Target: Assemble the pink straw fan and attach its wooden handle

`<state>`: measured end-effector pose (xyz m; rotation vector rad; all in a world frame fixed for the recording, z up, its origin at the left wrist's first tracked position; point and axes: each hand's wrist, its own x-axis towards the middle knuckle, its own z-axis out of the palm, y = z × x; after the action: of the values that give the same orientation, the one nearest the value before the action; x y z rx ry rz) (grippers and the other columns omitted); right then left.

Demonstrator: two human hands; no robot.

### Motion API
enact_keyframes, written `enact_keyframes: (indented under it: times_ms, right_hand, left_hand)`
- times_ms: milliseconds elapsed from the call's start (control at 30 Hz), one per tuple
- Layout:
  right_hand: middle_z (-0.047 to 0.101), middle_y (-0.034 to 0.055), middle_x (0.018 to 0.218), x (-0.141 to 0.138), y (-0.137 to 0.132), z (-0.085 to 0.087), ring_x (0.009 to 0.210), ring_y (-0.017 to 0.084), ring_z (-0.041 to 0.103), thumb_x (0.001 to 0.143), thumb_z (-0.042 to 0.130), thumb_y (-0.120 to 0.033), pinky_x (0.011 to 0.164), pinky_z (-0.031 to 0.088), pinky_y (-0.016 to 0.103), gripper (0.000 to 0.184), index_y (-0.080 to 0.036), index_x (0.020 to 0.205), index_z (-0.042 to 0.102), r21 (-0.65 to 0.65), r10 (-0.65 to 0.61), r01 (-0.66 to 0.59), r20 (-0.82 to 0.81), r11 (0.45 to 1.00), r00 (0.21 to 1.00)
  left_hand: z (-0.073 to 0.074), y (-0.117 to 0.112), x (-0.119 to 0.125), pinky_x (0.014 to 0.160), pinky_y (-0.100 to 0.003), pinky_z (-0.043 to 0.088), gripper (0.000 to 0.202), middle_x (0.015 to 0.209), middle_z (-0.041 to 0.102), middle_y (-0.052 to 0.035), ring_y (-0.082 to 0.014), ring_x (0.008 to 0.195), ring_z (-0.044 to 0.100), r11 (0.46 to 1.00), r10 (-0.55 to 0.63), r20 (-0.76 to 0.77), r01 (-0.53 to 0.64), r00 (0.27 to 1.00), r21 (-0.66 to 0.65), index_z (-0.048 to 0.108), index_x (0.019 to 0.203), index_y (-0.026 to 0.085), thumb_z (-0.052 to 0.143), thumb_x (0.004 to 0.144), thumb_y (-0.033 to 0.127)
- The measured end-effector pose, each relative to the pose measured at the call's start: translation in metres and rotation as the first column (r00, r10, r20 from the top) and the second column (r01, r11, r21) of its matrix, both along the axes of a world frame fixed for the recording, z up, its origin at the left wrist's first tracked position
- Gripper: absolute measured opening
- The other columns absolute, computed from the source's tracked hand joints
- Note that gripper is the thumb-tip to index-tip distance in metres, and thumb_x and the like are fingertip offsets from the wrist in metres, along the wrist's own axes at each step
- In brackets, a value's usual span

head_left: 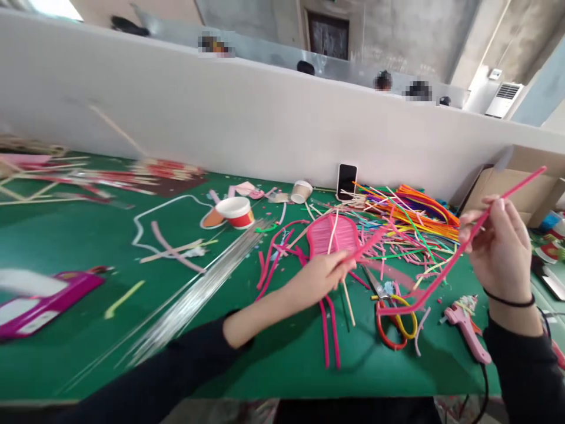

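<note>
Nearest the camera, your dark left sleeve and dark right sleeve reach in over the green table. Your right hand, raised at the right, has thumb and fingers clamped on a long pink strip — it slants down toward the middle and bends near its lower end, in front of the scissors. Your left hand pinches a second pink strip, blurred, just in front of a pink leaf-shaped panel lying on the table. You have a bent magenta piece below that hand, and a pink glue gun near your right wrist.

Farther out, a heap of coloured strips lies right of the panel; thin wires and an upright paper cup lie to its left. Behind them, a phone leans on the white partition — an open cardboard box sits at far right.
</note>
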<state>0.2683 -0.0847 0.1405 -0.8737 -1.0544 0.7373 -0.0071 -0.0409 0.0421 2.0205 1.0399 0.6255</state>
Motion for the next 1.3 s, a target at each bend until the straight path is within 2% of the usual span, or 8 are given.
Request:
enact_keyframes:
  times_ms: [133, 300, 400, 500, 567, 733, 967, 1300]
  right_hand:
    - [0.073, 0.0002, 0.076, -0.042, -0.012, -0.044, 0.041, 0.010, 0.060, 0.083, 0.067, -0.050, 0.032, 0.040, 0.016, 0.034, -0.022, 0.096, 0.054, -0.349, 0.219, -0.205, 0.000, 0.914, 0.976]
    - [0.073, 0.0021, 0.071, -0.135, 0.026, -0.121, 0.048, 0.016, 0.067, 0.092, 0.047, -0.052, 0.037, 0.048, 0.021, 0.029, -0.023, 0.093, 0.043, -0.642, 0.511, -0.356, 0.066, 0.679, 0.857]
    - [0.073, 0.0012, 0.069, -0.168, 0.047, -0.149, 0.045, 0.016, 0.065, 0.095, 0.041, -0.045, 0.039, 0.048, 0.024, 0.023, -0.023, 0.099, 0.047, -0.647, 0.532, -0.257, 0.272, 0.718, 0.802]
    - [0.075, 0.0052, 0.078, -0.164, 0.053, -0.160, 0.057, 0.017, 0.069, 0.089, 0.056, -0.037, 0.052, 0.051, 0.026, 0.018, -0.021, 0.095, 0.059, -0.567, 0.444, -0.146, 0.434, 0.811, 0.784]
    - [0.074, 0.0069, 0.084, -0.147, 0.054, -0.163, 0.072, 0.020, 0.071, 0.087, 0.059, -0.035, 0.064, 0.051, 0.028, 0.018, -0.020, 0.097, 0.064, -0.500, 0.355, -0.052, 0.533, 0.864, 0.768]
    - [0.074, 0.0091, 0.083, -0.114, 0.055, -0.174, 0.076, 0.022, 0.069, 0.088, 0.055, -0.041, 0.070, 0.047, 0.031, 0.026, -0.019, 0.087, 0.068, -0.430, 0.244, 0.094, 0.663, 0.898, 0.708]
    - [0.068, 0.0016, 0.055, -0.126, 0.059, -0.195, 0.055, 0.017, 0.063, 0.080, 0.066, -0.034, 0.057, 0.040, 0.026, 0.022, -0.020, 0.062, 0.064, -0.471, 0.341, 0.008, 0.652, 0.882, 0.677]
    - [0.055, -0.0029, 0.054, -0.113, 0.056, -0.172, 0.050, 0.013, 0.050, 0.091, 0.048, -0.055, 0.051, 0.036, 0.024, 0.038, -0.020, 0.080, 0.059, -0.284, 0.067, 0.077, 0.467, 0.956, 0.882]
  left_hand:
    - [0.006, 0.010, -0.027, 0.033, -0.020, 0.031, 0.029, 0.056, 0.047, 0.0086, -0.0071, 0.031, 0.035, 0.910, 0.277, 0.234, -0.176, 0.932, -0.377, 0.047, 0.091, 0.021, 0.043, 0.095, 0.050]
    - [-0.031, 0.015, -0.049, 0.045, -0.027, 0.048, 0.025, 0.059, 0.063, 0.0003, -0.0171, 0.043, 0.058, 0.791, 0.404, 0.055, -0.319, 0.913, -0.522, 0.042, 0.098, 0.022, 0.033, 0.099, 0.045]
    - [-0.048, 0.012, -0.061, 0.059, -0.030, 0.051, 0.029, 0.066, 0.068, -0.0058, -0.0237, 0.064, 0.069, 0.863, 0.455, -0.239, -0.491, 0.858, -0.119, 0.048, 0.102, 0.019, 0.027, 0.101, 0.038]
    - [-0.050, 0.007, -0.069, 0.070, -0.031, 0.050, 0.035, 0.089, 0.071, -0.0140, -0.0278, 0.090, 0.070, 0.795, 0.600, -0.390, -0.462, 0.699, 0.393, 0.056, 0.104, 0.016, 0.027, 0.102, 0.035]
    - [-0.047, 0.006, -0.067, 0.073, -0.031, 0.049, 0.037, 0.103, 0.071, -0.0152, -0.0275, 0.100, 0.067, 0.775, 0.600, -0.389, -0.387, 0.699, 0.499, 0.059, 0.105, 0.016, 0.026, 0.102, 0.033]
    - [-0.048, 0.019, -0.038, 0.069, -0.030, 0.046, 0.038, 0.086, 0.073, -0.0136, -0.0272, 0.086, 0.070, 0.901, 0.422, -0.507, -0.283, 0.752, 0.330, 0.065, 0.085, 0.016, 0.042, 0.098, 0.044]
    - [-0.052, 0.045, -0.017, 0.066, -0.031, 0.042, 0.021, 0.072, 0.070, -0.0122, -0.0268, 0.076, 0.069, 0.901, 0.433, -0.420, -0.383, 0.797, 0.203, 0.063, 0.069, 0.015, 0.057, 0.087, 0.025]
    - [0.015, 0.051, -0.008, 0.067, -0.027, 0.048, 0.022, 0.081, 0.066, -0.0030, -0.0164, 0.071, 0.063, 0.966, 0.181, 0.110, -0.197, 0.977, 0.170, 0.057, 0.086, 0.018, 0.048, 0.092, 0.038]
